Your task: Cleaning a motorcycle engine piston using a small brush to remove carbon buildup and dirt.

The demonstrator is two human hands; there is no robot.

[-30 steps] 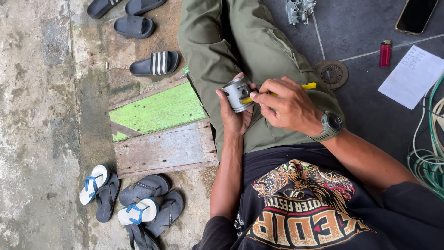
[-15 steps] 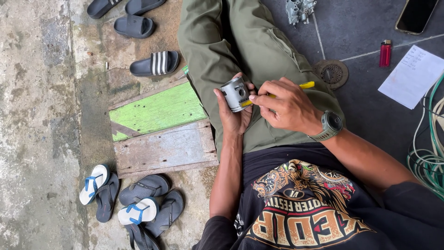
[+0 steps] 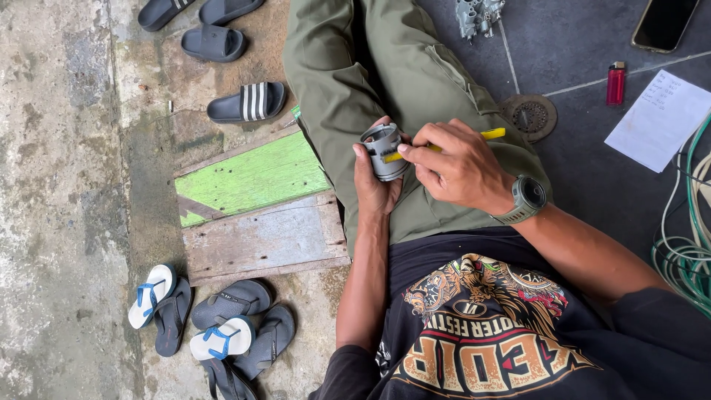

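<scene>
The left hand (image 3: 375, 185) is cupping a small grey metal cylinder (image 3: 385, 150), a piston-like part, from below, fingers wrapped closed around its lower half. The part is sitting above the person's lap, over the olive-green trousers (image 3: 370, 67), open end facing the camera. The right hand (image 3: 459, 167), wearing a grey wristwatch (image 3: 524, 200), is pinching a thin yellow-handled tool (image 3: 492, 135) between thumb and fingers; the tool's tip is lying against the cylinder's rim. Both hands are touching at the part.

The person is sitting on a dark tiled floor (image 3: 578, 44). Near the right side: a red lighter (image 3: 615, 83), a white paper sheet (image 3: 659, 118), a round floor drain (image 3: 529, 115), a dark phone (image 3: 664, 22), and coiled green and white cables (image 3: 689, 252). A metal engine part (image 3: 478, 15) is lying near the top edge. To the left, a green-painted wooden board (image 3: 252, 178) is lying beside a grey one (image 3: 266, 237), with several sandals (image 3: 215, 326) scattered on the concrete.
</scene>
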